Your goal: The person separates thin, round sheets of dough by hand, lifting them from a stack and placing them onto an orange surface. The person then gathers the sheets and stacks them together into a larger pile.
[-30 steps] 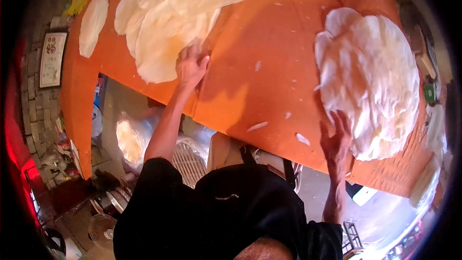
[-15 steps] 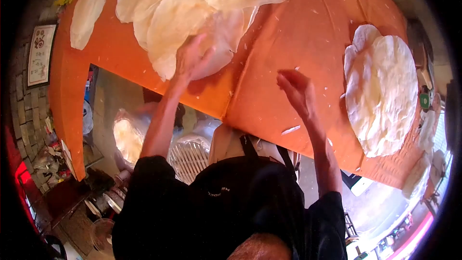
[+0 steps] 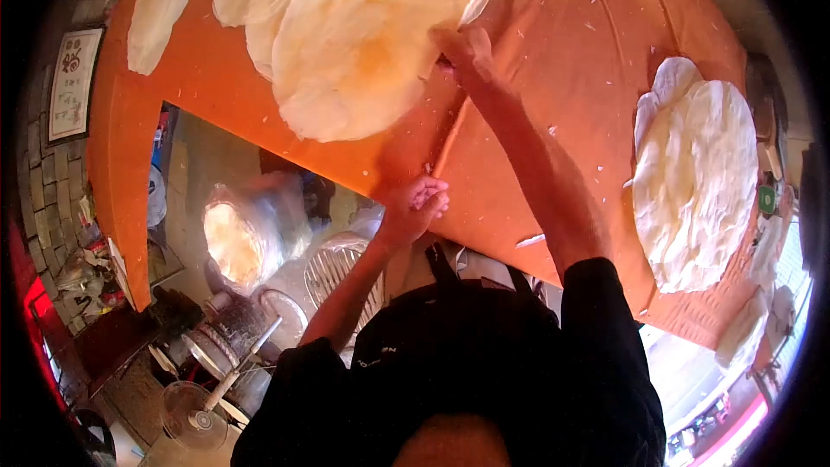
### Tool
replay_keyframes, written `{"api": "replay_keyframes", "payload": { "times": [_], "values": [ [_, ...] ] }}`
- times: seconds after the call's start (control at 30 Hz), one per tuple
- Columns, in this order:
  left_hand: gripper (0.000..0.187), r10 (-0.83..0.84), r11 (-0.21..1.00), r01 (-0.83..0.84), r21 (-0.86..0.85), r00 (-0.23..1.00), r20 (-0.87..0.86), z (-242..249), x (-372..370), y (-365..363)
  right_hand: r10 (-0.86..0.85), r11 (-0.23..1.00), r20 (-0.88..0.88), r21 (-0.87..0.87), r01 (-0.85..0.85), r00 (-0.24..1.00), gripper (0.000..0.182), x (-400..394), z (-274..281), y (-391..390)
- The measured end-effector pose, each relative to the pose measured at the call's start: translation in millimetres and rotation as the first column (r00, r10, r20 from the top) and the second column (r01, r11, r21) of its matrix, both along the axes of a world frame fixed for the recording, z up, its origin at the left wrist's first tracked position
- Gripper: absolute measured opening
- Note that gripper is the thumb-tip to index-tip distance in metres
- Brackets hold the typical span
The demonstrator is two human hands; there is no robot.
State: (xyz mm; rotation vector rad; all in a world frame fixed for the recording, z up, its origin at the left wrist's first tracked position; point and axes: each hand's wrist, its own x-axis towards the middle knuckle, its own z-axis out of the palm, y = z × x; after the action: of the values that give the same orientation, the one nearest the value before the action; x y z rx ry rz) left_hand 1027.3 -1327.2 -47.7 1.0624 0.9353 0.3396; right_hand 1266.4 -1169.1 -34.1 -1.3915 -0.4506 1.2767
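Observation:
A wide, thin round flatbread (image 3: 346, 69) lies on top of a pile of similar sheets on the orange-covered table. My right hand (image 3: 467, 54) reaches across to its right edge, with fingers pinched at the rim. My left hand (image 3: 417, 206) hovers by the table's near edge, palm partly up, its fingers loosely curled and apart, with nothing in it. Farther left lies a single narrow-looking sheet of flatbread (image 3: 162, 9). To the right is a stack of wrinkled, pale flatbreads (image 3: 696, 182).
The orange tablecloth (image 3: 536, 173) carries small scattered crumbs. Below its near edge stand a slatted round chair or basket (image 3: 341, 281), a plastic-wrapped stack of flatbread (image 3: 233, 246) and a fan (image 3: 194, 415). A framed sign (image 3: 74, 85) hangs on the brick wall at left.
My left hand has drawn back from the pile to the table's near edge. My right hand has moved forward and left to the flatbread's rim. The top sheet now lies flatter in view.

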Motion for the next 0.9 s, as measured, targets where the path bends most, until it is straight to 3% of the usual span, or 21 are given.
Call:
{"api": "replay_keyframes", "payload": {
  "times": [0.07,0.17,0.2,0.23,0.27,0.3,0.37,0.47,0.57,0.6,0.7,0.73,0.9],
  "values": [
    [0.032,0.044,0.983,-0.05,-0.177,0.998,-0.033,10.6,14.3,1.0,-0.04,0.998,0.133,0.063,0.032,0.99,0.026,-12.0,67.9,-13.0],
    [0.046,0.328,0.824,-0.149,-0.547,0.912,0.245,-6.1,21.5,10.5,-0.003,0.975,0.121,0.221,-0.024,0.993,0.025,4.7,82.1,-52.6],
    [0.051,0.408,0.743,-0.189,-0.642,0.889,0.209,3.2,27.0,18.6,-0.029,0.982,0.222,0.19,-0.014,0.975,0.025,14.3,82.5,-77.3],
    [0.055,0.477,0.715,-0.022,-0.699,0.746,0.465,-8.2,20.4,18.1,-0.034,0.987,0.216,0.159,-0.001,0.976,0.025,24.7,85.5,-105.6],
    [0.055,0.499,0.706,-0.04,-0.707,0.736,0.457,-5.2,21.9,19.4,-0.039,0.992,0.209,0.127,0.012,0.977,0.025,35.1,88.6,-133.8],
    [0.054,0.507,0.717,-0.069,-0.694,0.735,0.45,-3.0,23.2,21.3,-0.028,0.996,0.092,0.09,0.02,0.995,0.024,47.9,91.5,-158.5],
    [0.054,0.494,0.756,-0.134,-0.641,0.76,0.424,0.4,28.1,21.9,-0.036,0.999,0.128,-0.032,0.04,0.991,0.029,77.5,45.3,-209.3],
    [0.054,0.471,0.795,-0.179,-0.579,0.785,0.403,0.9,40.6,22.3,0.02,0.954,0.276,-0.294,0.064,0.961,0.025,95.1,55.7,-253.6],
    [0.054,0.445,0.824,-0.195,-0.533,0.804,0.394,3.4,45.8,20.3,0.007,0.949,0.309,-0.301,0.091,0.951,0.024,106.8,43.3,-283.3],
    [0.054,0.436,0.831,-0.192,-0.522,0.808,0.396,4.4,48.3,20.0,0.007,0.918,0.345,-0.374,0.131,0.939,0.023,107.5,47.4,-286.3],
    [0.054,0.402,0.857,-0.188,-0.479,0.827,0.394,6.8,53.6,21.0,-0.04,0.906,0.274,-0.396,0.151,0.961,0.024,103.1,44.9,-299.0],
    [0.054,0.393,0.865,-0.186,-0.466,0.829,0.397,7.5,56.9,22.0,-0.076,0.877,0.377,-0.414,0.242,0.923,0.035,95.0,40.6,-300.5],
    [0.054,0.357,0.889,-0.179,-0.421,0.845,0.397,11.6,64.6,21.5,-0.316,0.876,0.386,-0.233,0.423,0.867,0.045,71.3,26.9,-304.1]
  ]
}}
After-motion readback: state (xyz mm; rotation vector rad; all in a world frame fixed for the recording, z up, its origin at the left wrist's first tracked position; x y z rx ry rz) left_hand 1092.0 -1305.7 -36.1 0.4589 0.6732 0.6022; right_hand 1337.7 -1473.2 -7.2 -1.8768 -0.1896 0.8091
